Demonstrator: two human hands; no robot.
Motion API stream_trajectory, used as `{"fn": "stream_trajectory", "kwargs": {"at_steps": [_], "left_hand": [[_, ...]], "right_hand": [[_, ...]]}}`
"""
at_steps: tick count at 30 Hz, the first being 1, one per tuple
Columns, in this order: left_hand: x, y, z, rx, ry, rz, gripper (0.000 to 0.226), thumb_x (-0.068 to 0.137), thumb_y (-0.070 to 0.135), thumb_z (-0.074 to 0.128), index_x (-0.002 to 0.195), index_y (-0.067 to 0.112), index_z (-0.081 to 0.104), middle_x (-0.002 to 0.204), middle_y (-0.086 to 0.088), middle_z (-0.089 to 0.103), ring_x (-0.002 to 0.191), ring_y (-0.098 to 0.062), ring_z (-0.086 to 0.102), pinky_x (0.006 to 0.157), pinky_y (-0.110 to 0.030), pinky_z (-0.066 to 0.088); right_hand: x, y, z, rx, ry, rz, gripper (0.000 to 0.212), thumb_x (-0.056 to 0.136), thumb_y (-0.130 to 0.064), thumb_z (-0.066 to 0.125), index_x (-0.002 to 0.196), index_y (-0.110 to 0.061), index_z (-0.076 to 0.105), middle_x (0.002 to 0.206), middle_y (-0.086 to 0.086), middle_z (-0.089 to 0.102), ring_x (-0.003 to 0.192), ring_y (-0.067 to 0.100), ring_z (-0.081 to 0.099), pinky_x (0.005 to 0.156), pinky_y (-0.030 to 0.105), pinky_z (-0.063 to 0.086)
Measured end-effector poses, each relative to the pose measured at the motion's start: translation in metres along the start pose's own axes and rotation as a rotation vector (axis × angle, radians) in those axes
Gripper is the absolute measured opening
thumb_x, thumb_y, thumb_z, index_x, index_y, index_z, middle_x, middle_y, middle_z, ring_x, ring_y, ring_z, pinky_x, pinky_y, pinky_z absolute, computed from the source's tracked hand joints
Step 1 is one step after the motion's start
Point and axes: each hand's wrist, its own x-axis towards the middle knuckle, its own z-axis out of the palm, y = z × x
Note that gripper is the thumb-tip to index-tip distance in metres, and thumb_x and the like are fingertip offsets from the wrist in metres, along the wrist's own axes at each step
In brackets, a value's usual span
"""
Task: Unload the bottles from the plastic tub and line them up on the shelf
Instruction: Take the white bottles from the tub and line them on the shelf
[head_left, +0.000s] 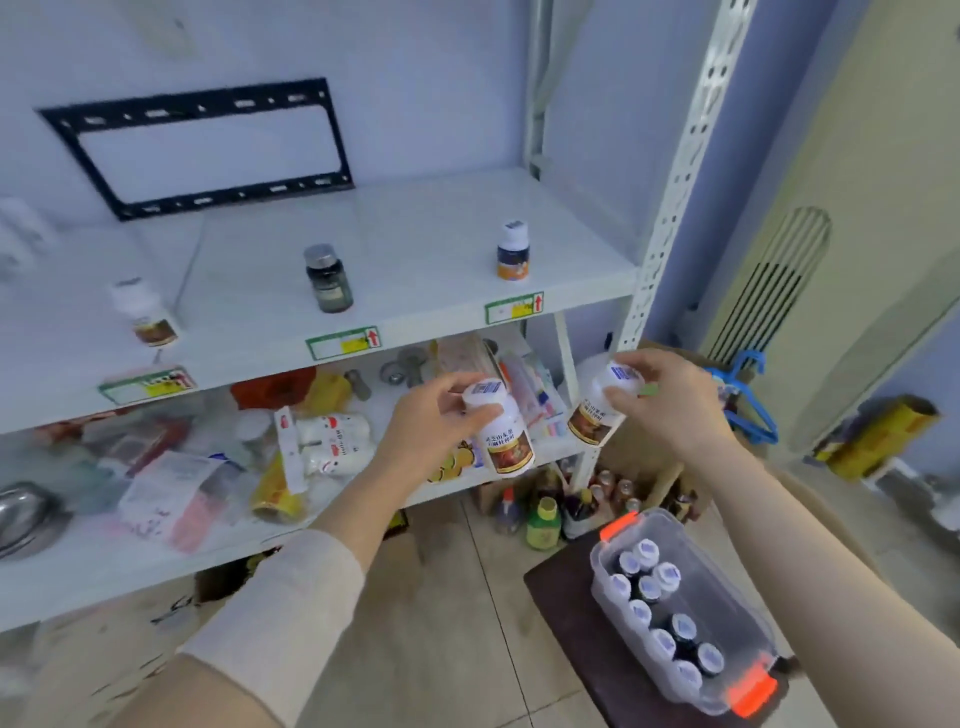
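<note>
Head view: the step in hand looks like carrying bottles to the shelf. The left hand (441, 415) curls its fingers (451, 385) round the cap of a white pill bottle (506, 441) at frame centre. The right hand (662, 400) pinches the cap of a second white pill bottle (595, 415) just right of it. Both hang below the upper shelf (415, 244), where three bottles stand well apart. Next, both need lifting and setting upright in that row. The plastic tub (727, 587), lower right, holds more bottles.
</note>
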Motion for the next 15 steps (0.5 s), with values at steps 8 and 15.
{"fn": "stream_trajectory", "kwargs": {"at_steps": [8, 15], "left_hand": [[-0.047, -0.005, -0.114, -0.025, 0.198, -0.001, 0.039, 0.081, 0.013, 0.066, 0.119, 0.016, 0.059, 0.105, 0.006, 0.061, 0.085, 0.005, 0.056, 0.069, -0.006, 0.048], [-0.080, -0.019, -0.206, -0.020, 0.341, -0.016, 0.040, 0.080, 0.018, 0.068, 0.119, 0.019, 0.061, 0.113, 0.004, 0.064, 0.094, -0.003, 0.061, 0.078, -0.016, 0.054]], "right_hand": [[-0.001, -0.114, 0.050, 0.015, -0.104, -0.163, 0.038, 0.080, -0.019, 0.067, 0.118, -0.014, 0.063, 0.124, 0.007, 0.064, 0.113, 0.022, 0.058, 0.093, 0.027, 0.040], [-0.007, -0.206, 0.099, 0.065, -0.161, -0.324, 0.035, 0.079, -0.017, 0.067, 0.114, -0.013, 0.066, 0.122, 0.007, 0.065, 0.103, 0.021, 0.062, 0.085, 0.021, 0.039]]}}
